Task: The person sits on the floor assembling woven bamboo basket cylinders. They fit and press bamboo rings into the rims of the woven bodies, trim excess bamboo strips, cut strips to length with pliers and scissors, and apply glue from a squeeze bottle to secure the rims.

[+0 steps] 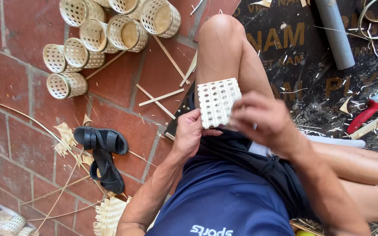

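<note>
**Pale woven sleeve held over the lap**

Blue shirt (217, 205) and dark shorts fill the bottom of my view. Just above them, both hands close on a white woven lattice piece (218, 102), held against the raised knee, seemingly to steady it. My left hand (191, 133) curls around its lower left edge; my right hand (263, 122), blurred, pinches its right side with fingers bent. Beside the left arm, black sandals (103, 155) lie on the red brick floor (9, 131) among bamboo strips (160, 97). To the right, red-handled cutters (368, 114) rest on a dark mat (302, 57) strewn with shavings. Farthest off, finished woven baskets (110, 32) sit clustered together.
</note>
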`<state>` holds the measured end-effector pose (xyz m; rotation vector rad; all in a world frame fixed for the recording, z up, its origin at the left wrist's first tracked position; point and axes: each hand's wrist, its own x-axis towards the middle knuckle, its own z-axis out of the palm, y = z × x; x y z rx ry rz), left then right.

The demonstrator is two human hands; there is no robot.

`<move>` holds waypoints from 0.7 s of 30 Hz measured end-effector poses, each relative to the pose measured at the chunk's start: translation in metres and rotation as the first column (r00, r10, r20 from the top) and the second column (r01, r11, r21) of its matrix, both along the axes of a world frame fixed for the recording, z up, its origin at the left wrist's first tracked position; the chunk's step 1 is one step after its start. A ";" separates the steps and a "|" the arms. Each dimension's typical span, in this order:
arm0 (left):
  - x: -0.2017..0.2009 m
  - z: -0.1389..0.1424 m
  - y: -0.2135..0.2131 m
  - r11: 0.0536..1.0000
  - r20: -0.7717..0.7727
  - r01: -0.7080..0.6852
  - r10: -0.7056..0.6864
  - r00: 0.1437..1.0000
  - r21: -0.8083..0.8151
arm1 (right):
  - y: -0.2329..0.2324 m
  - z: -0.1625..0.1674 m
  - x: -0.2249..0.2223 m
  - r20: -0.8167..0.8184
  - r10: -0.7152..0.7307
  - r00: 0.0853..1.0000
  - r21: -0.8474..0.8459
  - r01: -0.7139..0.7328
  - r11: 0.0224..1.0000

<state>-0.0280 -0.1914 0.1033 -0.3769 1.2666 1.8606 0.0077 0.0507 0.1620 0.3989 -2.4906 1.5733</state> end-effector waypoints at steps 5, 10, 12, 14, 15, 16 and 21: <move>-0.007 0.001 -0.001 0.989 0.104 0.144 -0.141 0.985 -0.026 | -0.025 -0.038 0.034 -0.043 -0.094 0.995 0.015 0.095 0.995; -0.013 0.011 -0.007 0.993 0.051 0.119 -0.118 0.992 -0.009 | -0.029 -0.061 0.034 -0.131 -0.126 0.983 0.080 0.137 0.987; -0.010 0.016 -0.011 0.994 0.052 0.081 -0.085 0.995 0.078 | -0.032 -0.063 0.033 -0.150 -0.132 0.980 0.140 0.154 0.978; -0.007 0.018 -0.011 0.995 -0.020 0.093 -0.092 0.996 0.043 | -0.035 -0.061 0.031 -0.185 -0.121 0.975 0.205 0.159 0.966; -0.004 0.018 -0.010 0.993 -0.085 0.106 -0.110 0.990 -0.043 | -0.036 -0.058 0.030 -0.198 -0.109 0.974 0.234 0.155 0.960; -0.003 0.018 -0.009 0.985 -0.147 0.111 -0.130 0.980 -0.131 | -0.035 -0.053 0.029 -0.184 -0.114 0.976 0.293 0.165 0.942; -0.002 0.018 -0.008 0.958 -0.242 0.159 -0.217 0.946 -0.239 | -0.017 -0.024 0.017 -0.308 -0.134 0.942 0.493 0.278 0.824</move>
